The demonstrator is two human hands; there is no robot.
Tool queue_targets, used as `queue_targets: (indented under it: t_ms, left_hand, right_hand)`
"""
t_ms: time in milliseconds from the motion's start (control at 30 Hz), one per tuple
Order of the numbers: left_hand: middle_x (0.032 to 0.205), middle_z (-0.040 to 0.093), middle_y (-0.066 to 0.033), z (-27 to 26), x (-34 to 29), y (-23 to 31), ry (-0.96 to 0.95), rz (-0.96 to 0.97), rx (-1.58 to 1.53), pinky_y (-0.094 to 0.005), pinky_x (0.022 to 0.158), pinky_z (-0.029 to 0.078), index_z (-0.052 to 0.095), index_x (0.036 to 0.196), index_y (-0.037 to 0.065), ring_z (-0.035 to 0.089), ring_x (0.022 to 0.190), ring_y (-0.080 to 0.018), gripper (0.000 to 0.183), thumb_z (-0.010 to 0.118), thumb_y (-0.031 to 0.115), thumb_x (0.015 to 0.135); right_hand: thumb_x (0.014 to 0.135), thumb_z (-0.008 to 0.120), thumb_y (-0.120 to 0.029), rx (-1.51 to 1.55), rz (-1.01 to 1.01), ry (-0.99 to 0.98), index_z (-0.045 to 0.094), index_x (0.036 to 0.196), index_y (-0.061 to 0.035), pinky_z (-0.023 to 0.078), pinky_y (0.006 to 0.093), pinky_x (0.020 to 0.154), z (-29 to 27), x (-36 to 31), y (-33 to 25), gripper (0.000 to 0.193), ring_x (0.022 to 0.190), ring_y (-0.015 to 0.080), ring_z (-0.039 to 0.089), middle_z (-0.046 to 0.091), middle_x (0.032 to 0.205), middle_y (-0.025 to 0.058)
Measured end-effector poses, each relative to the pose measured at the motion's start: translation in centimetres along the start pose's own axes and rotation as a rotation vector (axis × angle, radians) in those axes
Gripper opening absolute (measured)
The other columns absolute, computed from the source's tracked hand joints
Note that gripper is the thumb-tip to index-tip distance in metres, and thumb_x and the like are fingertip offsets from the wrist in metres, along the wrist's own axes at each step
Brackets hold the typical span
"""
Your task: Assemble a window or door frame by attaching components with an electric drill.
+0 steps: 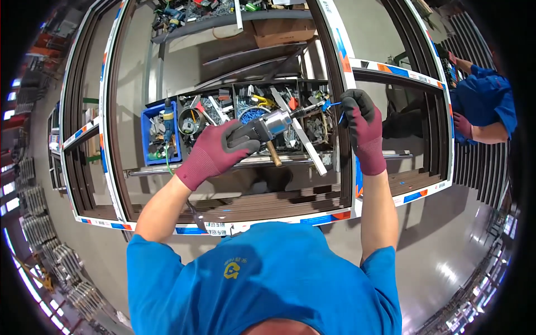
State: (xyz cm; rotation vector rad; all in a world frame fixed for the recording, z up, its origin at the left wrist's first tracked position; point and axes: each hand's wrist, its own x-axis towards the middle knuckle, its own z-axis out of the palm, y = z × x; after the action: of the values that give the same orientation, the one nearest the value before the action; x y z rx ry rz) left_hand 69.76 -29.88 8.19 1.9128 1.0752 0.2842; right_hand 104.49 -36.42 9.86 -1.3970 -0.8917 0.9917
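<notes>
My left hand (215, 151), in a maroon and dark grey work glove, is closed around the dark grip of a power drill (274, 123). The drill has a silver front and lies almost level, its long tip pointing right toward my other hand. My right hand (364, 120), gloved alike, is held over an upright bar of the window frame (341, 42). Its fingers are bent in a pinch on a thin blue piece (335, 104), close to the drill's tip. How the tip and the piece meet is too small to tell.
Beneath my hands, a dark compartment tray (234, 89) holds screws, metal parts and a brown-handled tool (273, 153). A blue bin (146, 135) with another drill (168, 120) stands left. A shelf of parts (212, 23) lies farther back. A co-worker (481, 100) in blue works at the right.
</notes>
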Motion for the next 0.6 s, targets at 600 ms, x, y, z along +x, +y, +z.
queue_targets:
  t_ms: [600]
  left_hand:
    - [0.091,0.074,-0.0183,0.5,0.3,-3.0,-0.002,0.001,0.075,-0.0383,0.077,0.055,0.069,0.115,0.003,0.071,0.08,-0.0335,0.049,0.084,0.037,0.084]
  right_hand:
    - [0.106,0.065,-0.029,0.072,0.116,0.003,0.069,0.107,-0.0049,0.039,0.0227,0.055,2.3,1.4,2.8,0.024,0.06,0.0048,0.05,0.058,0.077,-0.0057]
